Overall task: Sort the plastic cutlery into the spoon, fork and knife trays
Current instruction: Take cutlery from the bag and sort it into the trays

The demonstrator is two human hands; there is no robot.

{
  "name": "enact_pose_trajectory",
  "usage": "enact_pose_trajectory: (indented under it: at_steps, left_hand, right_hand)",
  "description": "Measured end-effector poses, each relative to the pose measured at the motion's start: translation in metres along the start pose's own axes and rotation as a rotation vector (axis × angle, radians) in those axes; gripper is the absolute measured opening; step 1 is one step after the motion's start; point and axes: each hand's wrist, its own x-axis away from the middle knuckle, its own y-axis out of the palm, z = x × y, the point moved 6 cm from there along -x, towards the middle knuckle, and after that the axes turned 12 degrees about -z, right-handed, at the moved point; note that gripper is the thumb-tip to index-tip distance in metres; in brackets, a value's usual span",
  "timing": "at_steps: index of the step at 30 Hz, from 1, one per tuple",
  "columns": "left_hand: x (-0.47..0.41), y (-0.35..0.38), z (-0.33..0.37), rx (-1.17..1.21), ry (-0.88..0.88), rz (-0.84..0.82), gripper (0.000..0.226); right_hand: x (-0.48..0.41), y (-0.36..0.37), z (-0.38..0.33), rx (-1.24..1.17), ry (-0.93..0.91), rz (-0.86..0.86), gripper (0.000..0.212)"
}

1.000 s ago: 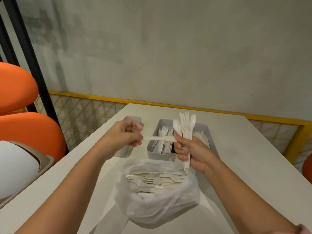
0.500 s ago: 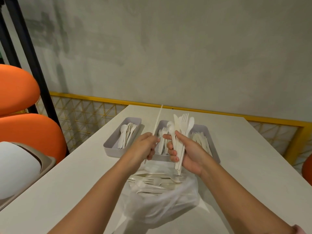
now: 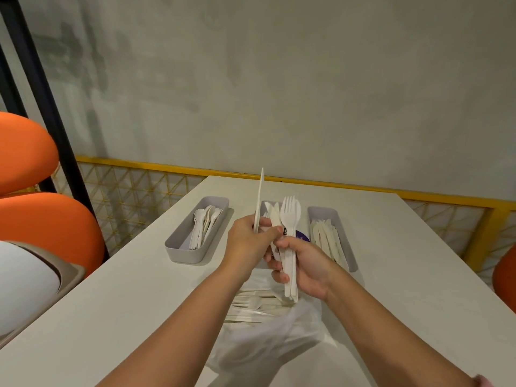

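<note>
White table point(image 3: 125, 297) against a grey wall. Left hand point(image 3: 247, 244) pinches a single plastic knife point(image 3: 259, 196), held upright and seen edge-on (blade detail not discernible). Right hand point(image 3: 307, 263), close against the left, is curled round a mixed bundle point(image 3: 289, 219), tips up, with a fork foremost. Spoon tray point(image 3: 178, 247) sits beyond and left of the left hand, containing spoons. Knife tray point(image 3: 321, 212) lies beyond and right of the right hand, containing knives. Plastic bag point(image 3: 268, 344) of unsorted cutlery lies directly beneath both hands.
</note>
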Motion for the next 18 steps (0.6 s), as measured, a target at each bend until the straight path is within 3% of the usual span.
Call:
enact_pose_trajectory:
  at_steps: [6, 8, 18]
  left_hand:
    - [-0.006, 0.004, 0.001, -0.101, -0.028, -0.031, 0.008]
    - [-0.009, 0.006, -0.002, -0.103, -0.034, -0.048, 0.012]
    - [-0.014, 0.0, -0.013, 0.25, -0.04, -0.099, 0.015]
  right_hand:
    - [0.0, -0.001, 0.002, 0.103, 0.025, -0.008, 0.028]
    - [-0.001, 0.0, 0.004, 0.135, 0.038, 0.007, 0.023]
    - [-0.003, -0.011, 0.004, 0.024, 0.014, 0.137, 0.024]
